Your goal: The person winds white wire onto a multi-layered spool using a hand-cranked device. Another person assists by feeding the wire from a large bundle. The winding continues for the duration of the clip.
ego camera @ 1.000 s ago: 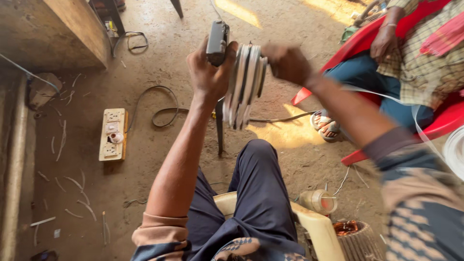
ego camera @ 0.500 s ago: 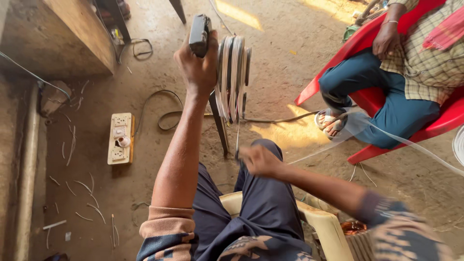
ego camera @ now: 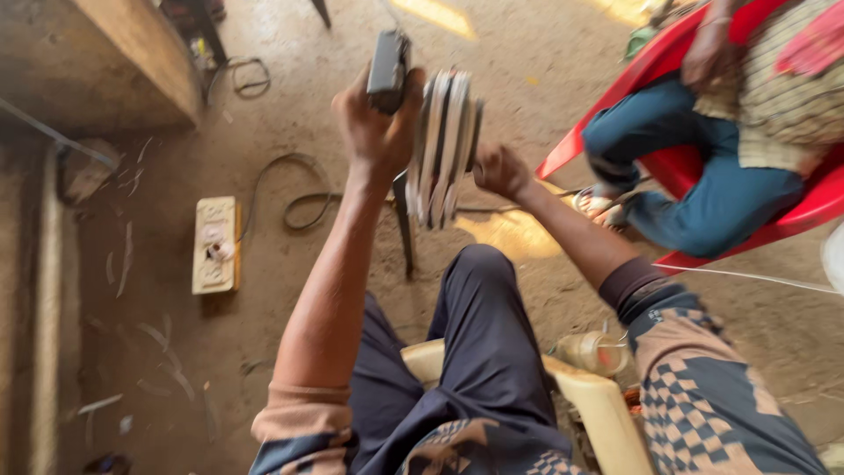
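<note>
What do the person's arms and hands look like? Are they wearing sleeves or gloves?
No gloves: both hands are bare. The left hand has a bare forearm, with a dull pinkish-tan sleeve pushed up near the elbow. The right hand has a sleeve patterned in dark blue and tan checks, ending in a dark cuff partway up the forearm. No rings or watch can be seen.

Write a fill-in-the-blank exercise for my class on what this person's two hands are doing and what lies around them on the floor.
1. The left hand grips a dark ____ at the side of the winding frame.
2. The right hand is closed into a ____ beside the frame.
3. The chair where another person sits is ____ in colour.
4. The socket board lies on the dirt ____.

Missing words: handle; fist; red; floor
</note>
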